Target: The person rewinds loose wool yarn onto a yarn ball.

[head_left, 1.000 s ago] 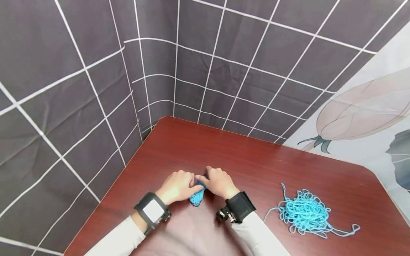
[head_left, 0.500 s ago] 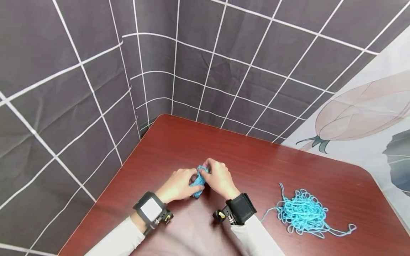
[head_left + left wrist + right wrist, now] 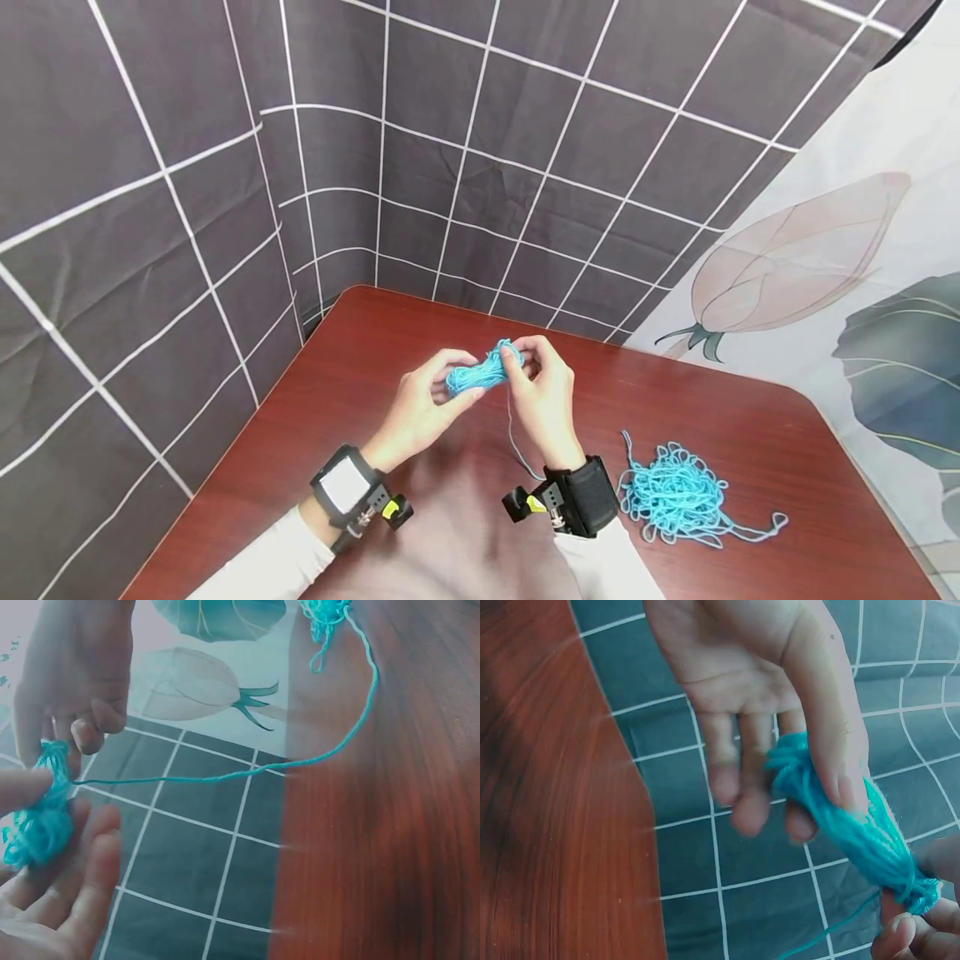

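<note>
A small skein of blue yarn (image 3: 480, 374) is held up off the table between both hands. My left hand (image 3: 420, 408) grips its left end, with the thumb in front and the fingers behind. At the other end, my right hand (image 3: 547, 400) pinches the skein under the thumb; in the right wrist view its other fingers (image 3: 750, 814) hang loosely curled. A single strand (image 3: 225, 777) runs from the skein to a loose, tangled pile of the same yarn (image 3: 678, 496), which lies on the table to the right.
The reddish-brown wooden table (image 3: 375, 350) has rounded back corners. A dark cloth with a white grid (image 3: 420, 183) hangs behind it and along the left. At the right is a pale cloth with a flower print (image 3: 780, 275).
Both hands have lifted the skein away from me and up off the table. It has turned from steep to nearly level, and the strand now hangs visibly below it.
</note>
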The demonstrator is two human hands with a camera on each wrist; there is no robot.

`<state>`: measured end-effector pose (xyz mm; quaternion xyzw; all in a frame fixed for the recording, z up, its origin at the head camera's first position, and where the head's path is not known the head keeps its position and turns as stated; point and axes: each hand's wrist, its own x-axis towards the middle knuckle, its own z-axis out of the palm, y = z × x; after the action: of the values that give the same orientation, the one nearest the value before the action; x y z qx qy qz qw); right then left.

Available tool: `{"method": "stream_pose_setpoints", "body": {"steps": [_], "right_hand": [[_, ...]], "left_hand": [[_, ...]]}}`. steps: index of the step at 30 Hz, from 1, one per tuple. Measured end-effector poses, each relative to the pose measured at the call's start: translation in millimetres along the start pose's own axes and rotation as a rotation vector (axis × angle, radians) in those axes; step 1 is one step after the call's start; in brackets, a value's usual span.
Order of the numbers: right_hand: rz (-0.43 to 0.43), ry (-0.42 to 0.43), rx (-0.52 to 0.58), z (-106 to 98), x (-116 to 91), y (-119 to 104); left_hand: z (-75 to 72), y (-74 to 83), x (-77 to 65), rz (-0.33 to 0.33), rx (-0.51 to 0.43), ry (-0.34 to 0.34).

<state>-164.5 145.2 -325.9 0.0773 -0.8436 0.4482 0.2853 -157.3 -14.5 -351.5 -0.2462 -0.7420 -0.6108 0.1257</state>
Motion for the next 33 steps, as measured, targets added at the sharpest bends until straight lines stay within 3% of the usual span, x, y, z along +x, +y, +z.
{"method": "stream_pose_setpoints", "body": {"steps": [3, 7, 14, 18, 21, 24, 28, 30, 33], "right_hand": [[0.073, -0.013, 0.064, -4, -1, 0], [0.159, -0.059, 0.178, -3, -6, 12], [0.145, -0.351, 0.317, 21, -36, 34], [0.138, -0.402, 0.348, 31, -52, 34], [0.092, -0.426, 0.236, 33, -58, 28], [0.004, -0.509, 0.05, 29, -64, 18], [-0.152, -0.661, -0.211, 14, -68, -5], [-0.215, -0.708, -0.292, 1, -62, -20], [-0.239, -0.727, -0.32, -22, -44, -40]], "left_hand": [[-2.9, 15.2, 0.9, 0.016, -0.059, 0.025], [-6.2, 21.9, 4.7, -0.014, -0.158, 0.032], [-11.3, 22.2, 17.0, 0.025, -0.176, 0.086], [-11.3, 16.1, 21.9, 0.041, -0.163, 0.115], [-11.2, 6.2, 25.5, 0.049, -0.159, 0.138], [-10.5, -6.1, 29.6, 0.069, -0.113, 0.173], [-11.8, -19.1, 32.8, 0.124, 0.117, 0.207], [-12.8, -23.9, 31.2, 0.144, 0.229, 0.18], [-13.1, -27.9, 24.9, 0.137, 0.273, 0.081]]}}
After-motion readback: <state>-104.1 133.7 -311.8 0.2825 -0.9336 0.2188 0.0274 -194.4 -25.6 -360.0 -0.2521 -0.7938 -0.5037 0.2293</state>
